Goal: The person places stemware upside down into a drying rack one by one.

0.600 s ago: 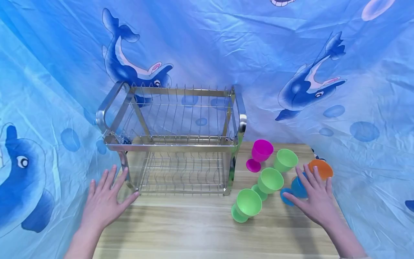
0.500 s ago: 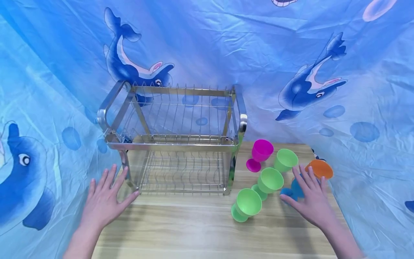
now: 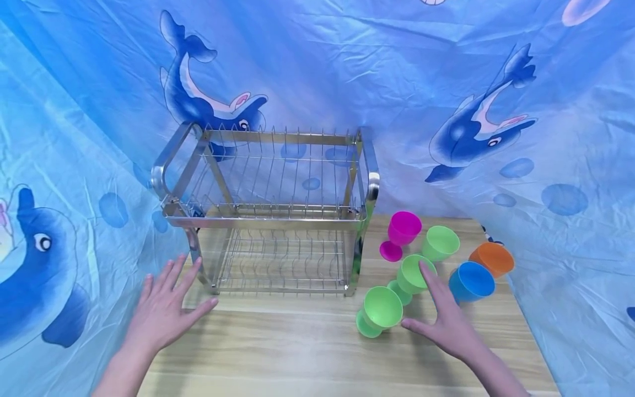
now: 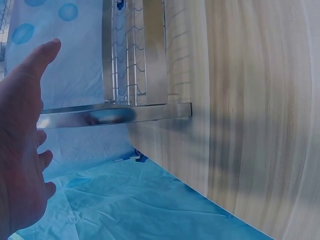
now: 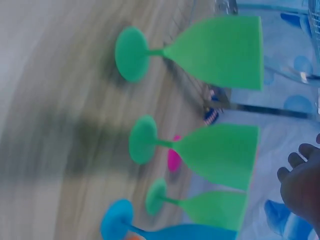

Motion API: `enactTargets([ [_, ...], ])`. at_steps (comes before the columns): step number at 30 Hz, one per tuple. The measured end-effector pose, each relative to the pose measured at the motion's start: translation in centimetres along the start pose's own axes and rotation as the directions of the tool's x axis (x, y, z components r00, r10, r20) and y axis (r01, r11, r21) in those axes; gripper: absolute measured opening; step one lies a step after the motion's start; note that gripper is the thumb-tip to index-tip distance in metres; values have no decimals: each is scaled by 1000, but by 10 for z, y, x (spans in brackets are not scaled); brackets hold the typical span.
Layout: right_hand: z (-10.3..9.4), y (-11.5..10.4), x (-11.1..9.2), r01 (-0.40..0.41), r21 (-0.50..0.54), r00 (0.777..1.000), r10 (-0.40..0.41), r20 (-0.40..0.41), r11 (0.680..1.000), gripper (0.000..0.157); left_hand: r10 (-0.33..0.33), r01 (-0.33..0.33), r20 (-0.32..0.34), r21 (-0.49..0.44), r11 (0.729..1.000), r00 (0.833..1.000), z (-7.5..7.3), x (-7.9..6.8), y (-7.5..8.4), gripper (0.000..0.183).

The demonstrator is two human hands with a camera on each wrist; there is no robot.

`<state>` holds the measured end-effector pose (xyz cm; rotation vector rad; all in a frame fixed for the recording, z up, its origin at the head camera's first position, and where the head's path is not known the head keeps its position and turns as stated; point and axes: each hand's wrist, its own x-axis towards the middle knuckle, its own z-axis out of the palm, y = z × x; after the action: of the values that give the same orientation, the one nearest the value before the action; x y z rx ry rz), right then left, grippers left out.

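Note:
My right hand point(image 3: 451, 325) hovers with fingers extended beside the green goblets, holding nothing. Nearest to it stand the front green goblet point(image 3: 383, 309) and the middle green goblet point(image 3: 414, 274); a third green goblet point(image 3: 441, 243) stands behind them. A blue goblet point(image 3: 472, 281) and an orange goblet point(image 3: 492, 259) are to its right, and a magenta goblet point(image 3: 404, 228) is at the back. My left hand point(image 3: 161, 311), fingers spread, holds nothing near the left front leg of a two-tier metal dish rack point(image 3: 278, 224). The right wrist view shows the goblets upright, the blue one point(image 5: 117, 222) partly cut off.
A light wood table point(image 3: 297, 347) carries the rack and goblets. Blue dolphin-print cloth point(image 3: 317, 66) hangs behind and along both sides. The rack's lower tier point(image 3: 283, 264) has wavy wire slots.
My right hand has moved left, from over the blue goblet to beside the front and middle green goblets, uncovering the blue and orange ones. The left hand stays about where it was.

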<state>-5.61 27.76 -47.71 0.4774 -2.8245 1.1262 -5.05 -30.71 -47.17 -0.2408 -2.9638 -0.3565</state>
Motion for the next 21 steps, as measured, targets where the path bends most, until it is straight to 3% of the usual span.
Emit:
enactTargets([
  [8,25,1,-5,12,64,1000,-13,25,998,124,15,-15,4,-1,1000,1000,4,-1,5,103],
  [16,43,7,-5,-35,105,999,32,34,994,126,40,-40,-5,-14,999,999,8,1,11,108],
  [21,56,17,-1,-23,200,999,18,28,979,126,55,-55,2,-36,998,998,8,6,17,108],
])
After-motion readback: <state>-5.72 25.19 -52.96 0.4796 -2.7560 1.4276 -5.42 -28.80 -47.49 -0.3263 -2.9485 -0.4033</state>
